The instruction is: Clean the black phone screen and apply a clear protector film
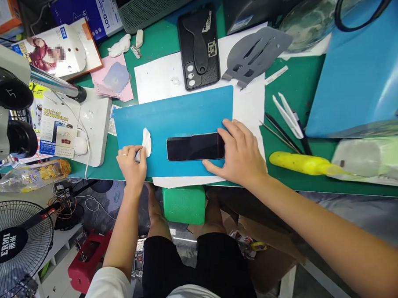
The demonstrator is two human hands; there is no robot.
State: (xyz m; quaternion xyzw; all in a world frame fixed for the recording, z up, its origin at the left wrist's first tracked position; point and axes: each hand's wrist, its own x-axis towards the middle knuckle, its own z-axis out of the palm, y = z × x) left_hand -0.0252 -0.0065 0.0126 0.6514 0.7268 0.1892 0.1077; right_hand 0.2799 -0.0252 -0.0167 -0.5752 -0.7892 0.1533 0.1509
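Observation:
A black phone (194,147) lies screen-up on a blue work mat (171,115) near the bench's front edge. My right hand (240,153) rests on the phone's right end, with the thumb and fingers closed round that end. My left hand (132,163) sits at the mat's left edge and pinches a small crumpled white wipe (146,142). The wipe is a short way left of the phone and does not touch it.
A black phone case (198,45) and a grey stand (256,54) lie behind the mat on white paper. Tweezers (288,116) and a yellow squeeze bottle (305,163) lie to the right. A microscope (5,100) stands at the left, a fan (20,244) below it.

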